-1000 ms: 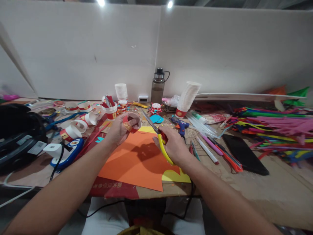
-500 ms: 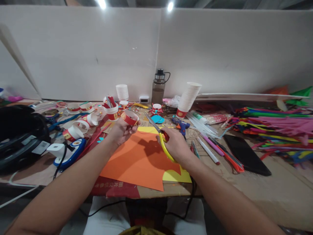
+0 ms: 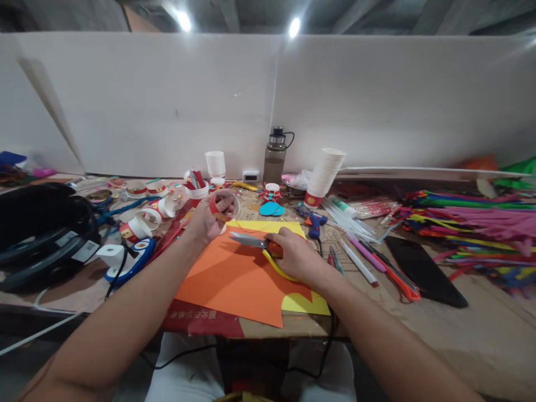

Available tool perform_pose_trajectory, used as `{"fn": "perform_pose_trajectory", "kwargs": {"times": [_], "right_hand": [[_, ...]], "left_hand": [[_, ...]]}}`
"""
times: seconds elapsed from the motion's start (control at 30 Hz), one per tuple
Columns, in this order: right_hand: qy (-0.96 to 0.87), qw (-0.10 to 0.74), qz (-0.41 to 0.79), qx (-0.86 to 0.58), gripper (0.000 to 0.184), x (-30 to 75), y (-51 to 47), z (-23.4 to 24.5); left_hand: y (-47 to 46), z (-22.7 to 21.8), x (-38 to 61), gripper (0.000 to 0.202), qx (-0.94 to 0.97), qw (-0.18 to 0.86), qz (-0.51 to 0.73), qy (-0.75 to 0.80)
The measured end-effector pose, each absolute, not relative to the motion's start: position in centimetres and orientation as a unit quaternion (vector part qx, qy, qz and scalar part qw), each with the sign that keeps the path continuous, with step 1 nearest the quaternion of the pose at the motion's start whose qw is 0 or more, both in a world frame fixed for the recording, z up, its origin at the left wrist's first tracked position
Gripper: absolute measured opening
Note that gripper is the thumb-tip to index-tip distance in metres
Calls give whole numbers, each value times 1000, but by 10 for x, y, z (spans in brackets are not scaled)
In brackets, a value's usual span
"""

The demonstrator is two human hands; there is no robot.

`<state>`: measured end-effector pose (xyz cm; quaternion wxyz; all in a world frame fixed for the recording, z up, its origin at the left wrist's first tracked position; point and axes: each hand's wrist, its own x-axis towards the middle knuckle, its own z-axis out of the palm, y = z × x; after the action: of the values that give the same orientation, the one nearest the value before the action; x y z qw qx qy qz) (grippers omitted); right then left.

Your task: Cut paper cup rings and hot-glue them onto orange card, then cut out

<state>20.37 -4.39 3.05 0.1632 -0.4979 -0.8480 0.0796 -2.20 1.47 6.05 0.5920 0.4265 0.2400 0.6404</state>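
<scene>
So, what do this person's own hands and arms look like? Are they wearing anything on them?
The left hand and right hand are ordinary human hands, ungloved. No watch or bracelet shows at either wrist. The left forearm and right forearm are bare, with no sleeves in view.

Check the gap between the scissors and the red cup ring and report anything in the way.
Nothing visible stands in the gap between the scissors in the right hand and the ring. The left hand holds the ring, its fingers showing in the opening.
</scene>
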Motion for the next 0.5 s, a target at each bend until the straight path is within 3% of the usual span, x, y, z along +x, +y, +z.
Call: {"fn": "perform_pose_trajectory", "kwargs": {"times": [0.27,0.43,0.5], "right_hand": [[-873,160,86,-452,38,204,-41,33],[-884,47,50,-462,44,201,-50,49],[-870,16,21,-492,34,196,-54,59]], "left_hand": [[15,55,-21,21,483,502,656,290],[20,47,-27,18,535,391,665,343],[20,46,-28,17,539,373,672,345]]}}
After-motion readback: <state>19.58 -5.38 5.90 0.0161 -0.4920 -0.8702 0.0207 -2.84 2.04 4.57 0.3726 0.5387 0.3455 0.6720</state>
